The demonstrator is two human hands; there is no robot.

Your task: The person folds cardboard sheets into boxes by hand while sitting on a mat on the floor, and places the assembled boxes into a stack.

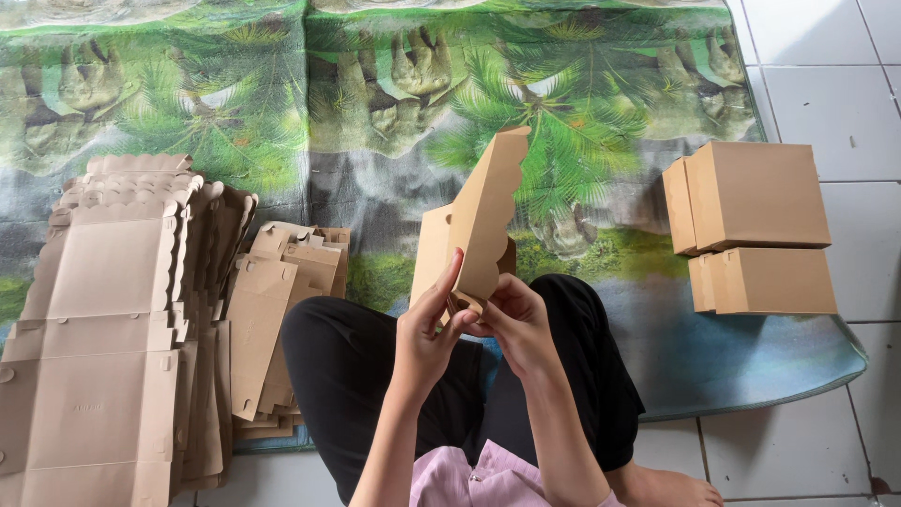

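Note:
I hold a brown cardboard box blank (483, 221) upright in front of me, partly folded, its scalloped flap pointing up. My left hand (427, 329) grips its lower edge from the left with the index finger raised along the panel. My right hand (514, 319) pinches the bottom of the same blank from the right. Both hands hover above my crossed legs in black trousers (357, 376).
A tall stack of flat cardboard blanks (103, 319) lies at the left, with smaller flat pieces (282, 310) beside it. Two folded boxes (755, 225) sit at the right on a green palm-print mat (375, 103). White floor tiles (845, 103) border the mat.

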